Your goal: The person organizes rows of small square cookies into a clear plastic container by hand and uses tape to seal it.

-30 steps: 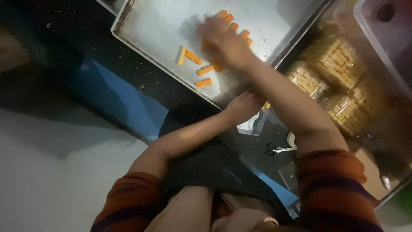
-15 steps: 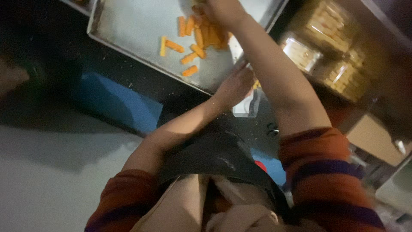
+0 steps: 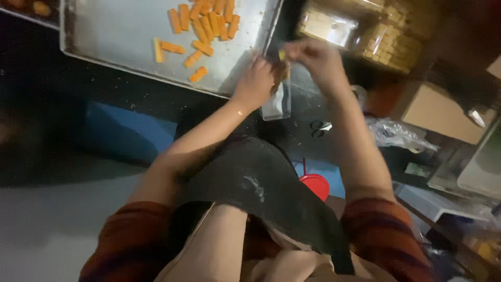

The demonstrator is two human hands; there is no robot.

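Note:
A metal tray [image 3: 115, 36] lies on the floor ahead of me with several orange stick snacks [image 3: 203, 23] on it, most bunched near its far edge. My left hand [image 3: 255, 81] grips the top of a clear plastic bag [image 3: 276, 102] just off the tray's near right corner. My right hand [image 3: 315, 60] hovers right beside it, fingers pinched on what looks like a few snack pieces over the bag's mouth. The view is blurred, so the pieces themselves are hard to make out.
Packed clear bags of snacks [image 3: 360, 28] are stacked at the far right. A cardboard box [image 3: 443, 112] sits to the right, crumpled plastic [image 3: 396, 133] near it. A red lid [image 3: 314, 185] and scissors [image 3: 318, 127] lie by my knee. A blue mat [image 3: 125, 133] is on the left.
My right hand has come off the tray and moved right, meeting my left hand at the bag. The camera view has shifted, so the tray now sits further up and left.

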